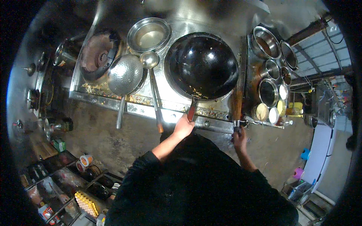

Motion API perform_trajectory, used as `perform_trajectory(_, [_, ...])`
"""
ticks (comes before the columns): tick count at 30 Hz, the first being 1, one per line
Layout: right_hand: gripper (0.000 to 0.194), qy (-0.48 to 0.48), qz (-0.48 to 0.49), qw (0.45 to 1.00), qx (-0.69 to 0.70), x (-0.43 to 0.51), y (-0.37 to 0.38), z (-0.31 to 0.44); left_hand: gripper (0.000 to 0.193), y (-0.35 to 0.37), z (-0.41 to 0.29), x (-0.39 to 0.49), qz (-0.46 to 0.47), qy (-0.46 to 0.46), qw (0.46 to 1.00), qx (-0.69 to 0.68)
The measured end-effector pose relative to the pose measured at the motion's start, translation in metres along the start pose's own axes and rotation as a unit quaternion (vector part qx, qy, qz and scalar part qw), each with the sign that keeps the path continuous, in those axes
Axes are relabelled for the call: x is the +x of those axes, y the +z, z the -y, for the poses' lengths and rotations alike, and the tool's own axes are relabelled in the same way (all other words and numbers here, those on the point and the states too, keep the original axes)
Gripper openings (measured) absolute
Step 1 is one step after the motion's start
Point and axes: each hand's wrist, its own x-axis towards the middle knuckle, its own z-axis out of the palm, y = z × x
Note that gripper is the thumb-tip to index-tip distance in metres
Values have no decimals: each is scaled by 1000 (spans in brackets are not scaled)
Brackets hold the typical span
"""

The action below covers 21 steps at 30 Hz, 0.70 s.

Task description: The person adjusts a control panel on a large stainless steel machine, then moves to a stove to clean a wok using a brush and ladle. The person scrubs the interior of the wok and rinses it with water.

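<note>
My left hand is closed around the reddish handle of a black wok. The wok sits on the steel range, with some yellowish food scraps on its near inner wall. At the range's right front corner, my right hand grips a dark fitting below a long brown wooden handle; what the fitting belongs to cannot be told. Left of the wok lie a ladle with a wooden handle end and a perforated metal strainer. Behind them stands a metal pot holding liquid.
A burner with a rusty bowl is at the range's left. Food scraps litter its front edge. Metal containers, including a large steel bowl, and seasoning tubs crowd the right side. Egg trays sit on a rack at lower left.
</note>
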Motion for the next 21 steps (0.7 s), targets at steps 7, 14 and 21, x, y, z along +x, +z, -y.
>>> perform_trajectory(7, [59,123,-25,989,79,22,72,-36,32,29,-5,28,-9,-2,1000,14])
perform_trajectory(14, [51,2,338,938,-76,-21,132,23,55,-70,30,9,-40,8,999,16])
perform_trajectory(21, [68,-32,531,808,-254,-68,299,53,38,-225,125,-37,-273,-27,961,29])
